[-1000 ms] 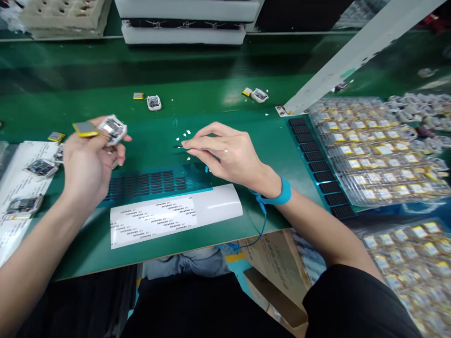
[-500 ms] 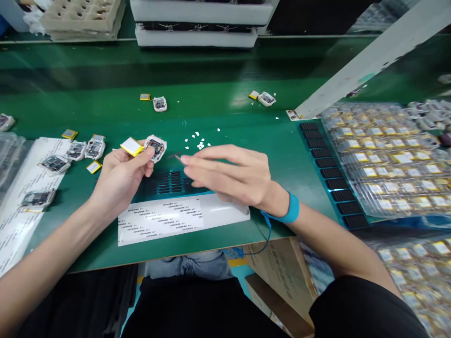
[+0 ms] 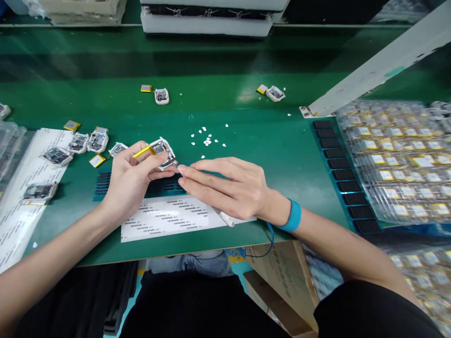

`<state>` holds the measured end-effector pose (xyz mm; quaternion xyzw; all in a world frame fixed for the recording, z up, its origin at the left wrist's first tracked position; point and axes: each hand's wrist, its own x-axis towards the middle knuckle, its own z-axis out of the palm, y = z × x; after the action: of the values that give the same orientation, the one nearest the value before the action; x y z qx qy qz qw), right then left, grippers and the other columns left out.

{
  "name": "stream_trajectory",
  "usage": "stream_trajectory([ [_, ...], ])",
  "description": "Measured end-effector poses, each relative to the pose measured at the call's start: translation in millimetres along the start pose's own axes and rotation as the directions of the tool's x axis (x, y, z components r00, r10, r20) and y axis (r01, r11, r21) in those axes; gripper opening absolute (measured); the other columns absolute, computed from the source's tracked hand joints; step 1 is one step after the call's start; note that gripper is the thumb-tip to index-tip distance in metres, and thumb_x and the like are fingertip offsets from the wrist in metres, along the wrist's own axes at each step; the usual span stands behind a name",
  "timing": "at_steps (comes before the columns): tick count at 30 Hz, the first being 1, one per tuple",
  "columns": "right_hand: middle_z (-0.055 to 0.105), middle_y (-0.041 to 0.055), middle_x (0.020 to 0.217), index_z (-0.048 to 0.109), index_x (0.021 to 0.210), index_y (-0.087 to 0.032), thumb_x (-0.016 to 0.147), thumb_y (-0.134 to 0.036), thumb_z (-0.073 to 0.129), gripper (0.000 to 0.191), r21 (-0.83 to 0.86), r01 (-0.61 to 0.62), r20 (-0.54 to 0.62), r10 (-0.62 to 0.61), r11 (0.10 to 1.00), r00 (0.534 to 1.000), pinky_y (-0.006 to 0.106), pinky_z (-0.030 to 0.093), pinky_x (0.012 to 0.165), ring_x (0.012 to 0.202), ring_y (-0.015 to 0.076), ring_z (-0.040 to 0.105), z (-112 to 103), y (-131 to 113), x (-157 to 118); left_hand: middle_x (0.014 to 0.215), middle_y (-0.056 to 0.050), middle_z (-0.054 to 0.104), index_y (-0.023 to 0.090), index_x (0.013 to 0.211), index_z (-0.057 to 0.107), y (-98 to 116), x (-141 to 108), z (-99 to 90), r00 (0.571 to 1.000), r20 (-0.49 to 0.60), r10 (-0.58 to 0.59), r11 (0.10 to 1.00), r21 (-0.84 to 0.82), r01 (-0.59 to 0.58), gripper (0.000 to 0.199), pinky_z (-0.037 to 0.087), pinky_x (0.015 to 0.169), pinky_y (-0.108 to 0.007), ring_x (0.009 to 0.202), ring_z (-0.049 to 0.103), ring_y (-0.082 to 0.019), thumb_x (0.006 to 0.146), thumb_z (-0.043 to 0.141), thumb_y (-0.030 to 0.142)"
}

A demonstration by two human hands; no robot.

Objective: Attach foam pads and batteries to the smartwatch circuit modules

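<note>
My left hand [image 3: 132,183] is shut on a small white-cased electronic module [image 3: 162,152] with its circuit board showing. A flat yellow battery [image 3: 143,151] hangs from the module, seen nearly edge-on. My right hand [image 3: 225,188] pinches slim tweezers [image 3: 174,165], mostly hidden by the fingers. Their tip touches or nearly touches the module's open side, and I cannot tell which. Both hands rest close together over a white printed label sheet [image 3: 165,220] and a dark perforated pad sheet [image 3: 104,183].
Several opened modules and batteries lie on white paper [image 3: 56,156] at the left of the green mat [image 3: 246,126]. White flakes [image 3: 207,141] are scattered mid-mat. Bagged battery packs [image 3: 398,164] fill the right. A pale beam [image 3: 380,65] crosses the upper right.
My left hand has moved right toward the middle, with the module and battery turned. My right hand has brought the tweezers from beside the module onto it. The view has shifted slightly.
</note>
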<state>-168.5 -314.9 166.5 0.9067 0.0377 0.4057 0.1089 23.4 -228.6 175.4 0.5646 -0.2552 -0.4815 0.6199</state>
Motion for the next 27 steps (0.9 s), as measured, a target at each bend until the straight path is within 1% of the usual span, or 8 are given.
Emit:
stream_trajectory([
  [3,0.074,0.0038,0.115,0.073,0.108,-0.014,0.094,-0.019,0.067,0.016,0.011,0.004,0.007,-0.004,1.0,1.0,0.026,0.061,0.073,0.1,0.0159,0.072,0.5,-1.6,-0.2,0.072,0.0,0.07,0.015,0.068,0.063,-0.1,-2.4,0.9,1.0,-0.001,0.01,0.999,0.051,-0.01,0.017,0.066,0.066,-0.027,0.067,0.072,-0.015,0.073,0.08,0.018],
  [8,0.074,0.0046,0.116,0.073,0.108,-0.013,0.095,-0.018,0.063,0.017,0.041,0.001,0.035,-0.002,0.999,0.999,0.029,0.061,0.075,0.099,0.0176,0.073,-0.8,-3.0,-0.1,0.075,0.0,0.07,0.015,0.067,0.064,-1.5,-4.4,1.2,0.999,-0.003,0.035,0.996,0.078,-0.034,0.017,0.066,0.068,-0.025,0.068,0.071,-0.014,0.073,0.08,0.018],
  [12,0.074,0.0043,0.116,0.073,0.108,-0.014,0.095,-0.017,0.063,0.016,0.055,-0.021,0.043,0.018,0.998,0.999,0.029,0.061,0.075,0.099,0.0172,0.072,-0.8,-4.8,0.3,0.074,-0.001,0.07,0.016,0.066,0.064,-2.9,-4.7,2.0,0.999,-0.015,0.043,0.995,0.091,-0.041,0.018,0.066,0.066,-0.027,0.067,0.07,-0.015,0.073,0.08,0.018],
  [15,0.074,0.0037,0.116,0.073,0.107,-0.014,0.093,-0.019,0.067,0.016,0.054,-0.04,0.025,0.039,0.998,0.999,0.028,0.061,0.075,0.098,0.0166,0.072,0.5,-6.5,0.2,0.073,-0.001,0.07,0.016,0.067,0.065,-3.0,-5.3,3.2,0.999,-0.023,0.041,0.995,0.091,-0.039,0.016,0.066,0.063,-0.026,0.066,0.07,-0.015,0.073,0.079,0.018],
  [18,0.074,0.003,0.116,0.074,0.107,-0.015,0.091,-0.019,0.07,0.016,0.064,-0.06,0.014,0.059,0.996,0.998,0.027,0.062,0.075,0.098,0.016,0.072,0.8,-7.2,-0.2,0.073,-0.001,0.07,0.016,0.067,0.065,-2.5,-6.2,4.2,0.999,-0.027,0.037,0.996,0.088,-0.034,0.016,0.066,0.063,-0.026,0.065,0.069,-0.014,0.072,0.08,0.018],
  [21,0.073,0.003,0.117,0.073,0.108,-0.016,0.093,-0.019,0.068,0.016,0.062,-0.072,0.025,0.071,0.995,0.997,0.027,0.062,0.078,0.099,0.0155,0.072,-1.1,-6.6,-0.3,0.073,-0.001,0.07,0.016,0.067,0.064,-1.8,-6.8,4.4,0.998,-0.04,0.039,0.996,0.083,-0.035,0.017,0.066,0.064,-0.028,0.065,0.07,-0.015,0.071,0.08,0.019],
  [24,0.072,0.0028,0.12,0.073,0.11,-0.017,0.093,-0.019,0.068,0.018,0.083,-0.109,0.048,0.105,0.991,0.993,0.027,0.062,0.078,0.102,0.0152,0.072,-2.9,-5.2,-0.4,0.072,0.0,0.069,0.016,0.067,0.063,-0.8,-6.3,3.8,1.0,-0.027,0.01,0.998,0.057,-0.009,0.018,0.067,0.067,-0.031,0.066,0.072,-0.017,0.072,0.08,0.02],
  [27,0.073,0.0013,0.118,0.073,0.108,-0.017,0.092,-0.018,0.069,0.017,0.11,-0.126,0.054,0.121,0.986,0.991,0.026,0.061,0.073,0.103,0.0153,0.071,-1.6,-4.4,-0.6,0.07,0.0,0.069,0.016,0.068,0.064,-0.2,-5.4,3.3,1.0,-0.002,-0.02,0.999,0.041,0.02,0.018,0.066,0.068,-0.03,0.068,0.072,-0.017,0.073,0.08,0.021],
])
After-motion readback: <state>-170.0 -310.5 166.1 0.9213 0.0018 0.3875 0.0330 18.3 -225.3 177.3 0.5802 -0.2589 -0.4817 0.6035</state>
